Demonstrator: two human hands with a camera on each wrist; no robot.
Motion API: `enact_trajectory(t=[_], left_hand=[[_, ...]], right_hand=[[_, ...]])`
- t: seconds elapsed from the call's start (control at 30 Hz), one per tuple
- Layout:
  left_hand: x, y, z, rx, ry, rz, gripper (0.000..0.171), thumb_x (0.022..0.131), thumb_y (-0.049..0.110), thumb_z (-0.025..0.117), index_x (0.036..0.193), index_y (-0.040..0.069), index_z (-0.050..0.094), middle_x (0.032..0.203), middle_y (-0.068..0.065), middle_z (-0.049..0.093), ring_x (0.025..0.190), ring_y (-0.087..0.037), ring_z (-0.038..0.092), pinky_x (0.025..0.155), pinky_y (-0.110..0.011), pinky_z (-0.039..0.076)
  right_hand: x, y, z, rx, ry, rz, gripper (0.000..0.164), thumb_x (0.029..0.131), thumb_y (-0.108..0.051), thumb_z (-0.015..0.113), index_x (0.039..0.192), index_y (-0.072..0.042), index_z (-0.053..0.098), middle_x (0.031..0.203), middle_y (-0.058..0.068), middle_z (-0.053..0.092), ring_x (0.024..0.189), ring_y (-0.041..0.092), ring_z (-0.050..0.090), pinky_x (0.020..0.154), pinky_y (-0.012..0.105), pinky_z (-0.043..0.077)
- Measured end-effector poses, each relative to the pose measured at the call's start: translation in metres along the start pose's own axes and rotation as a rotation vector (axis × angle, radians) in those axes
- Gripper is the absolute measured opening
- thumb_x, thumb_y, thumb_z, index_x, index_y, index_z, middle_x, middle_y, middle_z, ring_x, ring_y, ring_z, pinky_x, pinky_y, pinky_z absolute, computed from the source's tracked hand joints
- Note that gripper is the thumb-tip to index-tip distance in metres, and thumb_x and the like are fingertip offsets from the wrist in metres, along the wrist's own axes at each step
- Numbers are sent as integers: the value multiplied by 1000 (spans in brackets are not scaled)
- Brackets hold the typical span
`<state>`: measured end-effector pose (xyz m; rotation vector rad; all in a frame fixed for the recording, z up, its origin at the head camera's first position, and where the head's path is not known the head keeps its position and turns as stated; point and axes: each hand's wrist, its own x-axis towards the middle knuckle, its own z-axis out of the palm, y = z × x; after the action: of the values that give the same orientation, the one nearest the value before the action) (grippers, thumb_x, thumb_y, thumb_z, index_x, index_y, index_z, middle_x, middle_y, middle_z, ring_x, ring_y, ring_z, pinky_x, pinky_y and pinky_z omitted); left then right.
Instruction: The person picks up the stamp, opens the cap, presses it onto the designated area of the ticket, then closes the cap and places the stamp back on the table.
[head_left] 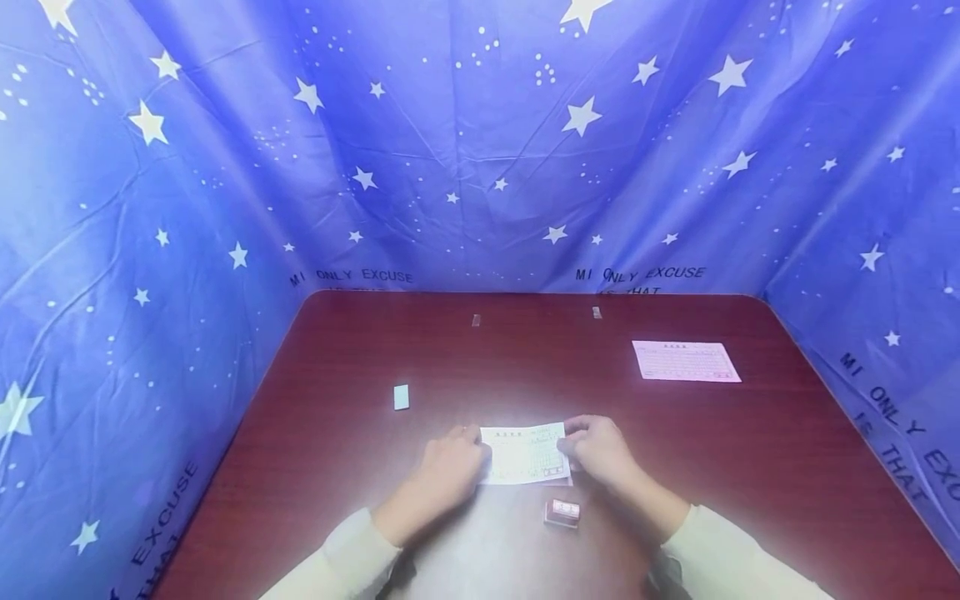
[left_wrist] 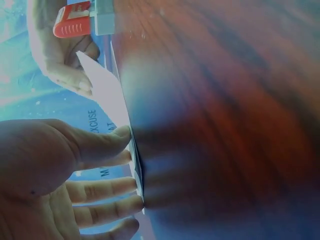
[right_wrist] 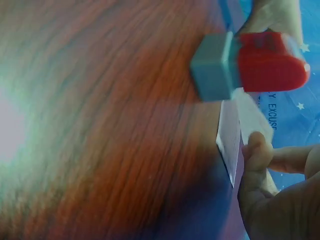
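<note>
A white printed form (head_left: 522, 457) is held between both hands at the table's front middle. My left hand (head_left: 452, 465) pinches its left edge, with the thumb (left_wrist: 120, 137) near and the other fingers stretched out along the far side. My right hand (head_left: 602, 450) pinches the right edge between thumb and index finger, and this side is raised. Under the raised sheet, another pale sheet (right_wrist: 229, 142) lies low at the table in the right wrist view. A red stamp with a grey base (head_left: 562, 513) stands just in front of the form, touched by neither hand.
A pink printed form (head_left: 686, 361) lies at the back right. Left of the hands is a small pale rectangular piece (head_left: 401, 397). Two small clear strips (head_left: 476, 320) lie near the back edge. A blue star-printed curtain (head_left: 465, 150) surrounds the dark red table (head_left: 337, 350).
</note>
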<state>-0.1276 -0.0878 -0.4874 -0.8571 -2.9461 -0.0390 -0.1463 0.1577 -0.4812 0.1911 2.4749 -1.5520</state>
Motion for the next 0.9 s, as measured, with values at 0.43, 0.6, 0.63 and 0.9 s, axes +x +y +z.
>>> enact_trajectory(t=[0.43, 0.6, 0.63, 0.9], left_hand=[[-4, -14, -2, -51, 30, -50, 12, 88, 25, 76, 96, 16, 76, 102, -4, 64, 84, -19, 59, 55, -30, 53], [-3, -14, 0, -20, 29, -41, 5, 87, 18, 75, 92, 17, 76, 97, -3, 64, 80, -18, 57, 53, -28, 51], [-3, -14, 1, -14, 26, -42, 4, 86, 16, 75, 90, 17, 76, 97, -3, 63, 80, -18, 56, 52, -28, 51], [-1, -11, -1, 0, -8, -63, 7, 85, 12, 74, 89, 15, 77, 95, -4, 63, 79, -17, 54, 52, -29, 52]], right_hand=[[46, 14, -84, -236, 96, -143, 24, 90, -8, 66, 107, 8, 72, 97, 19, 73, 88, 27, 65, 74, 34, 53], [75, 31, -157, -348, 216, -190, 29, 93, -10, 67, 109, 14, 69, 98, 25, 71, 84, 23, 61, 68, 29, 49], [81, 36, -172, -365, 244, -187, 30, 93, -11, 67, 109, 14, 69, 99, 27, 70, 83, 22, 59, 66, 28, 47], [114, 66, -251, -453, 361, -48, 32, 93, -12, 63, 109, 16, 65, 76, 15, 69, 72, 24, 56, 58, 32, 43]])
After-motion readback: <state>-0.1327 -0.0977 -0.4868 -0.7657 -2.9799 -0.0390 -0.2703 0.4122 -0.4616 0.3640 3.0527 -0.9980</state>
